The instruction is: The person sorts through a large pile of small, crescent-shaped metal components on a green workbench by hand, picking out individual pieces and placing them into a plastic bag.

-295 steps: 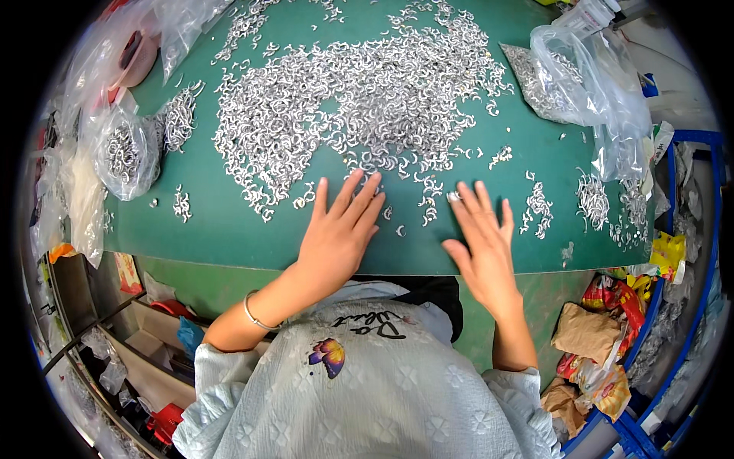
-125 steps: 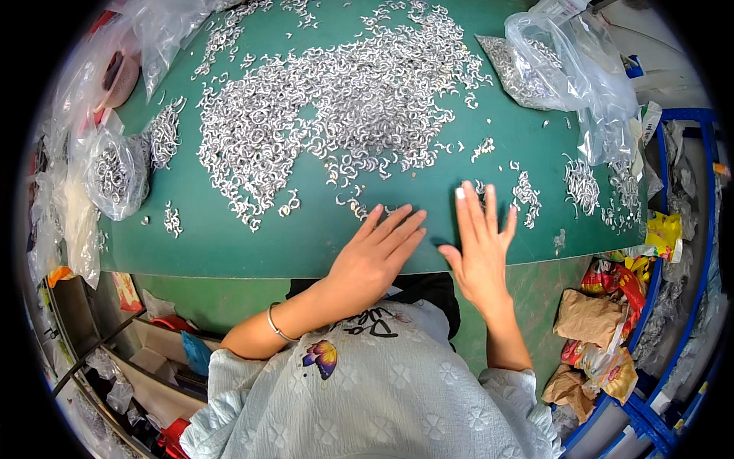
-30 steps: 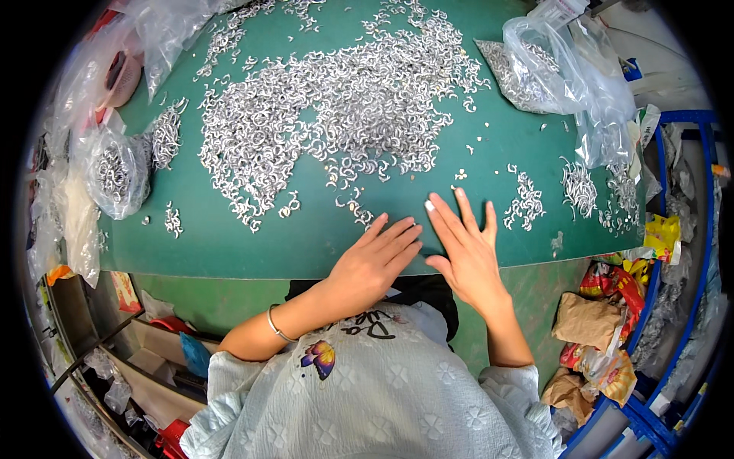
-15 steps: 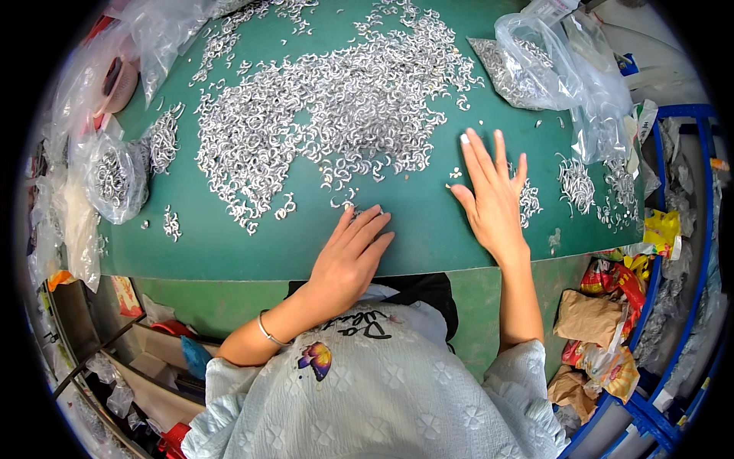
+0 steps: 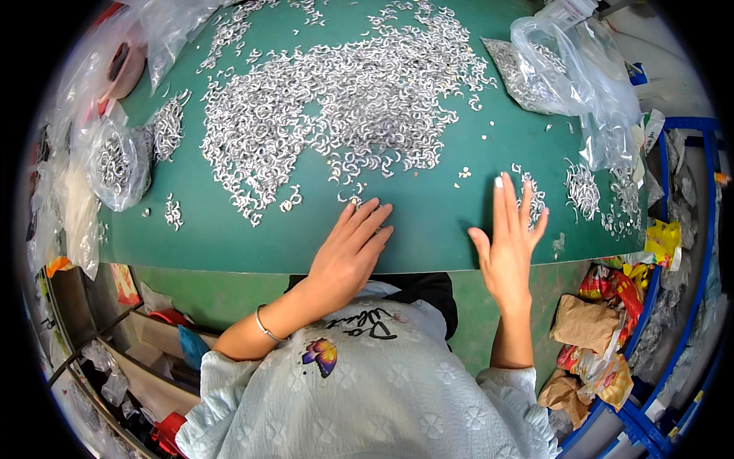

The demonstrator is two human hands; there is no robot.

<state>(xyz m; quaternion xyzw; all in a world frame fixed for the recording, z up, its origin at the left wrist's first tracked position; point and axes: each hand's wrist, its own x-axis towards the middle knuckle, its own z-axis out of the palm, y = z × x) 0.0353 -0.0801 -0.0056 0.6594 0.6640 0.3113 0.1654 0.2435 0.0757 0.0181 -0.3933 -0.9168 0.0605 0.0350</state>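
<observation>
Your two hands lie flat and open on the green surface (image 5: 428, 222), each grip empty. Your left hand (image 5: 348, 252) touches the near fringe of one big spread of small silver rings (image 5: 344, 107), too many to count. Your right hand (image 5: 511, 241) has its fingertips on a smaller cluster (image 5: 535, 200). Two clear bags hold more rings: one left (image 5: 115, 162), one far right (image 5: 566, 69). Bare green runs between your hands to the near edge; crumpled wrappers (image 5: 604, 336) crowd the right.

White textured top (image 5: 382, 398) with butterfly print (image 5: 319, 356), thin wrist bangle (image 5: 264, 327).
</observation>
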